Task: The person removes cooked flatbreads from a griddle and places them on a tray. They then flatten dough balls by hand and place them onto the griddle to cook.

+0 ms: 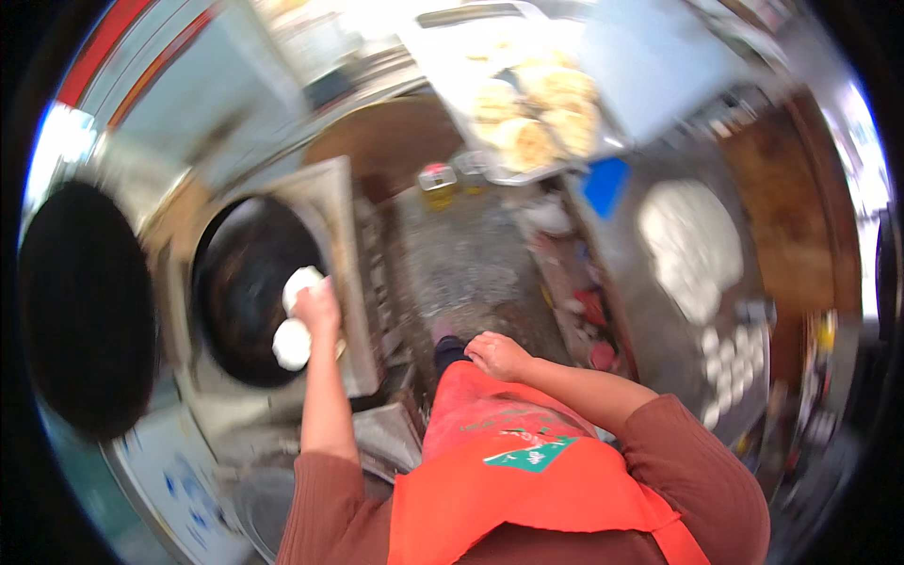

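Observation:
My left hand point(316, 307) is over the right side of a round black pan point(247, 289), its fingers on a flat white piece of dough point(302, 284). The dough shows on both sides of the fingertips, and the grip looks closed on it, though blur hides detail. A second white dough round point(292, 345) is just below the hand, at the pan's right edge. Nothing shows in my right hand point(500, 357), which hangs before the red apron point(508, 487) with its fingers loosely extended.
A large black disc, perhaps a lid point(88, 311), stands left of the pan. At the top, a tray point(487, 152) holds browned flatbreads point(526, 145). Along the right counter point(628, 261) lie a big dough mass point(692, 247) and several small dough pieces point(731, 364). Two jars point(438, 187) of yellow liquid stand ahead.

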Motion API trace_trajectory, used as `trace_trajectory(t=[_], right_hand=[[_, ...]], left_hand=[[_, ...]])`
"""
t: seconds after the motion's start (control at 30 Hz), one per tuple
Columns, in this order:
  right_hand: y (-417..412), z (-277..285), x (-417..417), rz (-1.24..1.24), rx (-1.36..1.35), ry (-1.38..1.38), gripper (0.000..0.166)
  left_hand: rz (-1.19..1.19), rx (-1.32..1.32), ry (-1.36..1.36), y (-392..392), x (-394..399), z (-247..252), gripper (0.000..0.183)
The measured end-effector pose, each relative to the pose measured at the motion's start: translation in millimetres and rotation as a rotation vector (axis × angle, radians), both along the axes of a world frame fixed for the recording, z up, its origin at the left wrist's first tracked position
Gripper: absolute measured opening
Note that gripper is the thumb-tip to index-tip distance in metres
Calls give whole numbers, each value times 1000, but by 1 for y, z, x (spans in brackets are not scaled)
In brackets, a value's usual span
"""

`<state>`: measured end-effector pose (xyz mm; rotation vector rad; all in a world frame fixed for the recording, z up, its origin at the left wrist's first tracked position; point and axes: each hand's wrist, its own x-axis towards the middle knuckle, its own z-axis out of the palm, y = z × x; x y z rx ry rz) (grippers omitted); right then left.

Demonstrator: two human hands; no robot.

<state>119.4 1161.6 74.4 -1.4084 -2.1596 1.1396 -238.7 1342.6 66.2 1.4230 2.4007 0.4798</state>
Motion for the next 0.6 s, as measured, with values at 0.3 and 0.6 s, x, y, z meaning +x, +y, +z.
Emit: trace_trajectory(t=[0.3, 0.6], right_hand=[[-250, -4, 247, -1282, 116, 197, 16], [-573, -45, 467, -2333, 317, -188, 28]], left_hand=[[-1080, 366, -173, -91, 419, 11, 49], [-1984, 123, 70, -402, 760, -7, 81]])
